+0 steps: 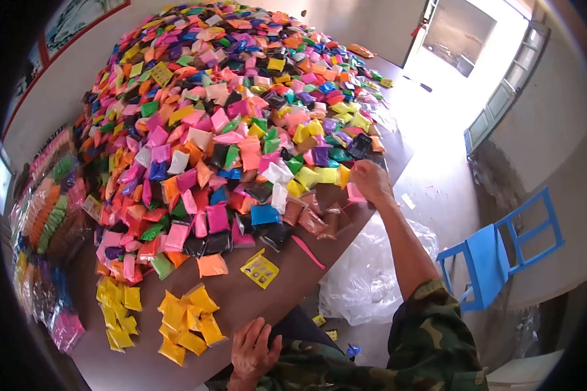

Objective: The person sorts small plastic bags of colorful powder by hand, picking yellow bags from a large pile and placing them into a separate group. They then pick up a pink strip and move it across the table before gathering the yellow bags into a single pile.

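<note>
My right hand reaches to the right edge of a big heap of coloured packets. Its fingers are curled together, and what they hold, if anything, is hidden. Just beside them are a yellow packet and a pink packet. My left hand lies at the near table edge with fingers stretched out, holding nothing. Left of it sit a small pile of orange-yellow packets and a group of yellow packets. A flat yellow printed packet and a pink plastic stick lie farther forward.
Clear bags of sorted packets stand along the left side of the brown table. To the right are a large clear plastic bag on the floor and a blue chair. An open door is beyond.
</note>
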### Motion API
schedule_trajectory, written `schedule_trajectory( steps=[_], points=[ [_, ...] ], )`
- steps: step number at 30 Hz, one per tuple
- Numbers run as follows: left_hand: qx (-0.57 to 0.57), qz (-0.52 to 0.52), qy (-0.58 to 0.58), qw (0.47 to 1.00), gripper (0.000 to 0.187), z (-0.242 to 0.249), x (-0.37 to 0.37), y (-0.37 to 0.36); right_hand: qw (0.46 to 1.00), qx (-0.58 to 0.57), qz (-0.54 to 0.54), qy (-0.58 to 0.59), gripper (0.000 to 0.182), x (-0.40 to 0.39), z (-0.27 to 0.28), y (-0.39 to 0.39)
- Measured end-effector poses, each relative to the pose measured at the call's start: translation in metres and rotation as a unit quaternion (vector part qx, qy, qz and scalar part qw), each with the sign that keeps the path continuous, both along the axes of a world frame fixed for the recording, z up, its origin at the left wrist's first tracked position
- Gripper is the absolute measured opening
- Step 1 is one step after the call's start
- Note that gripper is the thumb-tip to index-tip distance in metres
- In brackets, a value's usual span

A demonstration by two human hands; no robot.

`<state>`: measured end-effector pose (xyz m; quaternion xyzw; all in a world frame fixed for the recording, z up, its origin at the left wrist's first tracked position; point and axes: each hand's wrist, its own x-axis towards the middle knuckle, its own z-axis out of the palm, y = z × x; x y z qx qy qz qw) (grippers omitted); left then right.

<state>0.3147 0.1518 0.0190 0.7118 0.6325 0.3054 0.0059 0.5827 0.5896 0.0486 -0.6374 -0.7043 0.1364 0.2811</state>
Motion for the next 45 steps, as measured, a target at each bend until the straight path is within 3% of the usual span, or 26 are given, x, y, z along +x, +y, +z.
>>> schedule_trajectory(
  steps=[2, 5, 11, 14, 18, 21, 23, 25, 31, 35, 39, 40, 44, 45],
  points=[
    [0.002, -0.006, 0.008, 1.000, 0.037, 0.001, -0.001, 0.001, 0.994, -0.039, 0.017, -0.101, 0.031, -0.013, 0.019, -0.015],
    [0.004, -0.005, 0.014, 1.000, 0.037, 0.001, -0.002, 0.000, 0.992, 0.030, 0.022, -0.118, 0.029, -0.018, 0.004, -0.004],
    [-0.002, 0.010, 0.012, 1.000, 0.038, -0.007, 0.002, -0.005, 0.988, 0.002, 0.039, -0.149, 0.032, -0.033, 0.020, -0.012],
    [0.000, 0.013, 0.020, 1.000, 0.038, -0.006, 0.002, -0.005, 0.984, -0.108, 0.059, -0.132, 0.033, -0.032, 0.035, -0.010],
    [0.002, 0.006, 0.021, 1.000, 0.038, -0.006, 0.002, -0.005, 0.998, 0.054, 0.026, 0.004, 0.031, -0.021, 0.016, -0.008],
    [0.003, 0.005, 0.019, 1.000, 0.039, -0.005, 0.002, -0.004, 0.979, 0.043, 0.013, 0.200, 0.034, -0.015, 0.019, -0.017],
    [0.006, 0.005, 0.017, 1.000, 0.038, -0.005, 0.002, -0.004, 0.945, -0.041, 0.053, 0.320, 0.034, -0.014, 0.021, -0.025],
    [0.012, 0.009, 0.017, 1.000, 0.037, -0.004, 0.003, -0.004, 0.872, -0.103, 0.107, 0.467, 0.032, -0.022, 0.037, -0.059],
    [0.016, 0.028, 0.017, 0.999, 0.037, 0.001, 0.005, 0.000, 0.775, -0.230, 0.151, 0.569, 0.037, -0.069, 0.042, -0.157],
    [0.030, 0.034, 0.000, 0.999, 0.037, -0.002, 0.005, -0.004, 0.775, -0.282, 0.220, 0.521, 0.035, -0.120, 0.037, -0.229],
    [0.013, 0.031, -0.001, 0.999, 0.039, 0.003, 0.004, -0.003, 0.815, -0.273, 0.321, 0.398, 0.034, -0.180, 0.022, -0.294],
    [0.007, 0.027, -0.005, 1.000, 0.039, 0.000, 0.003, -0.004, 0.791, -0.303, 0.324, 0.421, 0.038, -0.194, 0.015, -0.305],
    [0.000, 0.002, -0.030, 1.000, 0.051, -0.019, -0.002, -0.014, 0.814, -0.288, 0.347, 0.366, 0.041, -0.231, 0.016, -0.322],
    [-0.001, -0.001, -0.035, 0.999, 0.051, -0.020, -0.002, -0.014, 0.844, -0.226, 0.363, 0.324, 0.041, -0.235, 0.018, -0.323]
  ],
)
